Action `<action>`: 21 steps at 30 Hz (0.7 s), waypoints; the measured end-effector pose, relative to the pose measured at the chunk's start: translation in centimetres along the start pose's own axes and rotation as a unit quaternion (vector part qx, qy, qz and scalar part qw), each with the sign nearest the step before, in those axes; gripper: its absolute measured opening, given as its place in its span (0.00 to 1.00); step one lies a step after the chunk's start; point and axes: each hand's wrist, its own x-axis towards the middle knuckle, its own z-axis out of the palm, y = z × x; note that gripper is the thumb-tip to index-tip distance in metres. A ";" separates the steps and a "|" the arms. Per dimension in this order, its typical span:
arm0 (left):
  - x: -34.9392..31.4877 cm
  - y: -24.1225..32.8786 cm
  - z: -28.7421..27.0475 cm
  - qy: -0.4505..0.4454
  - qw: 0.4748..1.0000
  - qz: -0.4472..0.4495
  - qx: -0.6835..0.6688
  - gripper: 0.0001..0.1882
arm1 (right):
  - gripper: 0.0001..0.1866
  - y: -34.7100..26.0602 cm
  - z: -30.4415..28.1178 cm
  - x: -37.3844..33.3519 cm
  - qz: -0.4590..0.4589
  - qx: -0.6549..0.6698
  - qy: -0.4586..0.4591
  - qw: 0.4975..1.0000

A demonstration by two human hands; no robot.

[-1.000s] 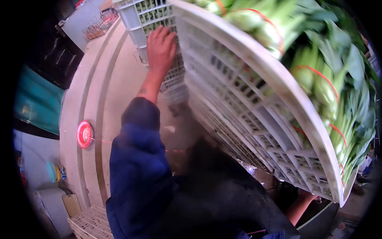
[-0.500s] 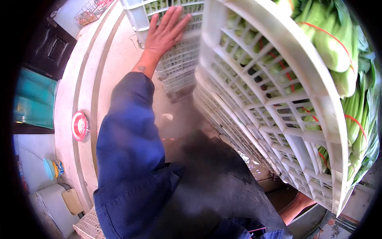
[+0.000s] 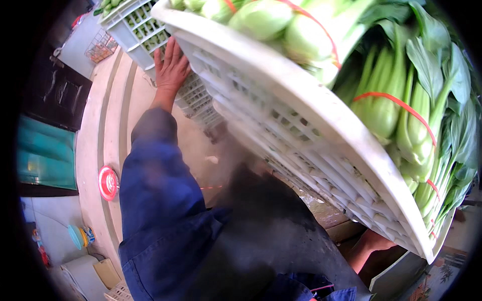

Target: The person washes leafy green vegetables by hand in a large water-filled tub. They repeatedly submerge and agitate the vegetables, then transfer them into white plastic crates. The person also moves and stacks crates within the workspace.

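A large white plastic crate (image 3: 301, 150) with slatted sides fills the right of the head view. Bundles of bok choy (image 3: 386, 108), tied with red bands, are packed in it. My left hand (image 3: 171, 70) reaches forward with its fingers stretched out. It lies flat against the corner of a farther crate stack (image 3: 195, 98), close to the near crate's far end. My right hand (image 3: 376, 241) is at the near crate's lower right edge; its fingers are hidden behind the crate wall. More greens show through the slats of the pale crate (image 3: 140, 32) at the far left.
A red basin (image 3: 108, 183) stands on pale steps (image 3: 93, 150) at the left, beyond my blue sleeve. Farther off are a dark door (image 3: 57, 93), a teal panel (image 3: 47, 153) and a wire basket (image 3: 102, 46). A pinkish crate (image 3: 119, 292) sits at the lower left.
The view has shifted, and more of the near crate's greens show. The near crate's far end now lies farther left. My left hand sits lower and farther left in the picture, still flat.
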 end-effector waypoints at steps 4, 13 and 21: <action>-1.3 -0.9 0.9 -0.018 0.999 0.002 0.046 0.23 | 0.29 -0.8 0.7 -0.4 -0.108 -0.135 0.069 0.982; -0.8 0.5 -1.2 0.023 0.997 -0.008 -0.079 0.19 | 0.30 -1.1 0.7 -0.6 0.081 -0.029 0.018 0.996; 0.1 12.6 -7.0 0.041 0.641 -0.339 -0.688 0.19 | 0.30 -1.4 -0.2 -1.4 0.132 -0.047 0.003 0.990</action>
